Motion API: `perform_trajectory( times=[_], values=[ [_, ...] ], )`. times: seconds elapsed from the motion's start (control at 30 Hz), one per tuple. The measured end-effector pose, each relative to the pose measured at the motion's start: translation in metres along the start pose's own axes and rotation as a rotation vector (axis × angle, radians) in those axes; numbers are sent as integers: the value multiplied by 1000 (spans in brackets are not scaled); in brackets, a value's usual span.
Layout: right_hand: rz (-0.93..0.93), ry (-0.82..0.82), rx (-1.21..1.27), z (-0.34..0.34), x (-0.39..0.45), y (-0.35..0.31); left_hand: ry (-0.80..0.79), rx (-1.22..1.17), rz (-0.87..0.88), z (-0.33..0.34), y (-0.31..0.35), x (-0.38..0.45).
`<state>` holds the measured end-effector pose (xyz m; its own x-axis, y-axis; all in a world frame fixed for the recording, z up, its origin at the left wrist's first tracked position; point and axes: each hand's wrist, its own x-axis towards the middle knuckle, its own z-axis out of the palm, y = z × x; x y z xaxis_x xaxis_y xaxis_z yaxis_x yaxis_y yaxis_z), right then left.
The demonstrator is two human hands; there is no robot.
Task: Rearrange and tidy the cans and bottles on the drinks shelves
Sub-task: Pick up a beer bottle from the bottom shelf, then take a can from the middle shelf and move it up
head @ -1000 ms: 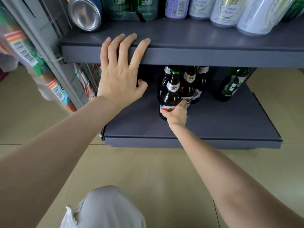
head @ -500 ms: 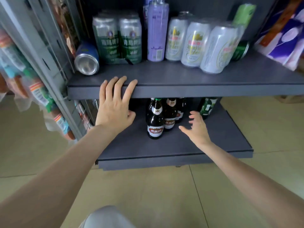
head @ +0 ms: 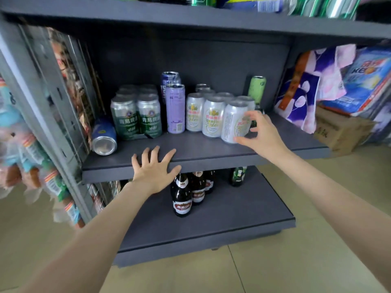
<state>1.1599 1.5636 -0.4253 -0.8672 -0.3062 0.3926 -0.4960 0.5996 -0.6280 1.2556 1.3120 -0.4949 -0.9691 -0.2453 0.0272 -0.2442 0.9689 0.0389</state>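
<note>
Lower shelf (head: 243,210): brown bottles (head: 182,197), upright, untouched. Middle shelf edge (head: 211,163): left hand (head: 155,169) resting flat, fingers spread. Beyond, right hand (head: 261,132), fingers curled apart, closing on the rightmost white can (head: 234,123), upright, immediately left of it; grip not confirmed.

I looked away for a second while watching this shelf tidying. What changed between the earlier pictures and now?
The right hand let go of the front brown bottle on the bottom shelf, rose to the middle shelf and now reaches around the rightmost white can, fingers curled at it, grip not yet clear. The left hand stayed flat on the middle shelf's edge. Bottles and other cans kept their places.
</note>
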Motion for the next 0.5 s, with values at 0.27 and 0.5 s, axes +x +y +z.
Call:
perform_trajectory(
  times=[0.27, 0.5],
  values=[
    [37, 41, 42, 24, 48, 22, -197, -33, -12, -13, -3, 5],
    [-99, 32, -432, 17, 60, 29, -231, -26, -14, -16, -3, 4]
  ],
)
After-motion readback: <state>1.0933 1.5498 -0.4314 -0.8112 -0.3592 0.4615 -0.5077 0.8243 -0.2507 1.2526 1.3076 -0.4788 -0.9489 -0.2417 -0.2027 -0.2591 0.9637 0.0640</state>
